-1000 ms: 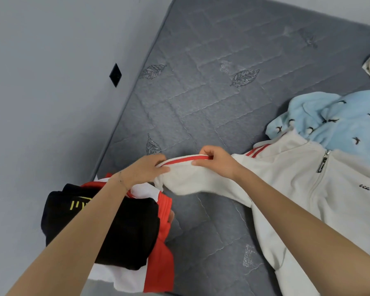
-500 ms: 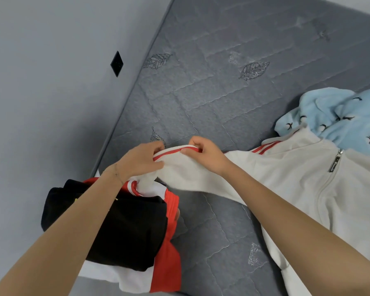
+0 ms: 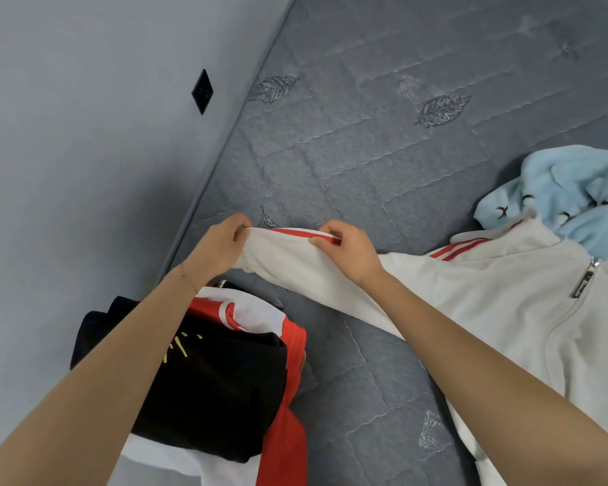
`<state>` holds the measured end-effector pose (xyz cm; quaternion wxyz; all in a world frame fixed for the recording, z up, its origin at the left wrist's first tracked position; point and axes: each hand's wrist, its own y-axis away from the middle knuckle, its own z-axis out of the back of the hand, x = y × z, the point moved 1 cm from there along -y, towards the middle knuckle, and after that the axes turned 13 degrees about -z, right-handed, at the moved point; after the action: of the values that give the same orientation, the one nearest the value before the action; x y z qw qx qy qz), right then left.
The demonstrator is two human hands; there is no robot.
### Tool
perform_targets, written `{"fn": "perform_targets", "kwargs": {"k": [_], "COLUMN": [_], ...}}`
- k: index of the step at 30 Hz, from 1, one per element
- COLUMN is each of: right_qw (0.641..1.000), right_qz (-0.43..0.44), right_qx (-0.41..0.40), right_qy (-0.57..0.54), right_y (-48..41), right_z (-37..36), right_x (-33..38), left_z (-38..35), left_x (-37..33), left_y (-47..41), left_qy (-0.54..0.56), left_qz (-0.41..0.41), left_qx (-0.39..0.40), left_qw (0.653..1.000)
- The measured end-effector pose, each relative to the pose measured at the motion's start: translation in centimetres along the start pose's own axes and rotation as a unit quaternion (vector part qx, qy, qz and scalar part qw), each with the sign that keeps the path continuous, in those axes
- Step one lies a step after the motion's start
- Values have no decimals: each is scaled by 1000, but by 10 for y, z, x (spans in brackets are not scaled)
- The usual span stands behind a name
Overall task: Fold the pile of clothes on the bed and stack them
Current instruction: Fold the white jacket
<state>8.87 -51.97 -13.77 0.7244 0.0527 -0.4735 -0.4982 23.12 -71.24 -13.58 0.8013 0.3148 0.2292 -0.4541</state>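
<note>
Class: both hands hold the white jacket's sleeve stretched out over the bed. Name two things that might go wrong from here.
1. The forearm of the left hand crosses above the folded stack; lowering it might knock the black top layer askew.
2. The white jacket touches the light blue garment at its collar; a tug from the right hand on the sleeve might drag that along.
</note>
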Motion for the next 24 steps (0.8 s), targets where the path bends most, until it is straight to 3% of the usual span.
{"fn": "perform_targets", "kwargs": {"k": [7, 12, 15, 24], "right_qw": [988, 972, 960, 944], "right_qz": [2, 14, 3, -104], "right_qx": [-49, -53, -78, -86], "right_qy": [144, 228, 268, 300], "right_y": [-17, -12, 0, 54], "right_z": [-27, -32, -21, 37], "right_x": [-13, -35, -52, -109], "left_z": [-18, -42, -57, -119], "left_x": [34, 39, 21, -80], "left_y": [-26, -29, -23, -14], "left_qy": [-71, -210, -292, -284], "left_qz": [-4, 41, -7, -99], "left_qx": [87, 138, 126, 102], "left_qw": [994, 967, 948, 948]}}
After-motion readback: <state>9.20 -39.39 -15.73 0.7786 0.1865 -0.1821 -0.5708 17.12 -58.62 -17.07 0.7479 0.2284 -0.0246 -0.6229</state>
